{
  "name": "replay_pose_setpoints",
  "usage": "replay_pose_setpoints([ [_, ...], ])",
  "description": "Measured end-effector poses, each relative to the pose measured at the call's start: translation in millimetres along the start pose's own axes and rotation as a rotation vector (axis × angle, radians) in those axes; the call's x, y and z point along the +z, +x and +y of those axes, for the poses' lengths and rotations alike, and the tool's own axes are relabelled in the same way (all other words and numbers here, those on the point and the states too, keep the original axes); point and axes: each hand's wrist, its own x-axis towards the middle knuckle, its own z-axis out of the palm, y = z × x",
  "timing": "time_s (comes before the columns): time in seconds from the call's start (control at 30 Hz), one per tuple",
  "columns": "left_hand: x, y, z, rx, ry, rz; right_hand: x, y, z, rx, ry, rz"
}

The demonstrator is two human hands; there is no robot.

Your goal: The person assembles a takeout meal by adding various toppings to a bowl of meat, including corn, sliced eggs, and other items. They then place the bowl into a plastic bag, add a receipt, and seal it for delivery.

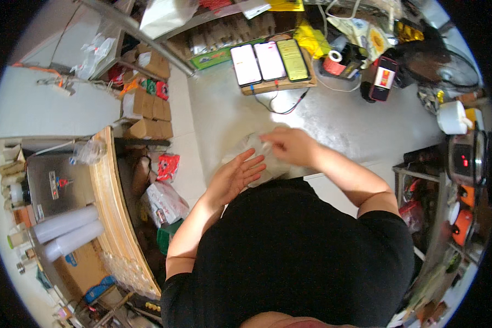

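A pale, see-through plastic bag (268, 170) lies at the front edge of the metal table, under and between my hands. My left hand (236, 176) is palm up over its left side, fingers stretched out and apart, with nothing in them. Just to the right, my right hand (294, 146) reaches over the bag with its fingers curled and pinched together at the bag's upper part. The bag's thin film is hard to make out against the shiny table, and its contents cannot be told.
Across the metal table (333, 123), three lit phones (269, 60) lean on a wooden stand with cables. Another phone (384, 79), a red-and-white roll (333, 63) and a black fan (441, 68) stand at the back right. Left are cardboard boxes (147, 105) and a wooden-edged bench (112, 186).
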Motion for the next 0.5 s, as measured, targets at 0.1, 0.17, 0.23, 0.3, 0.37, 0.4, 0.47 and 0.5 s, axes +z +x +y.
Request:
replay_pose_setpoints([
  [0.1,1.6,25.2,1.3,0.100,0.012,0.083,5.9,-13.7,-42.8,-0.201,-0.107,-0.211],
  [0.17,13.3,35.2,11.9,0.229,0.085,0.317,10.0,-16.6,-45.1,-0.247,-0.111,-0.366],
  [0.23,6.3,37.6,21.9,0.385,0.116,0.425,-0.3,-15.0,-26.6,-0.228,0.075,-0.388],
  [0.3,13.5,25.3,37.2,0.486,0.261,0.518,-30.3,-5.0,0.0,0.051,0.248,-0.280],
  [0.37,11.4,14.2,40.2,0.626,0.172,0.414,-78.8,15.2,53.2,0.315,0.130,0.141],
  [0.4,19.5,14.1,40.3,0.640,0.120,0.453,-110.2,21.4,87.0,0.319,-0.081,0.440],
  [0.47,19.2,12.6,35.2,0.688,0.135,0.485,-187.5,24.9,144.0,0.424,-0.666,0.561],
  [0.5,12.0,13.1,30.5,0.719,0.204,0.462,-212.5,16.3,163.2,0.556,-0.797,0.541],
])
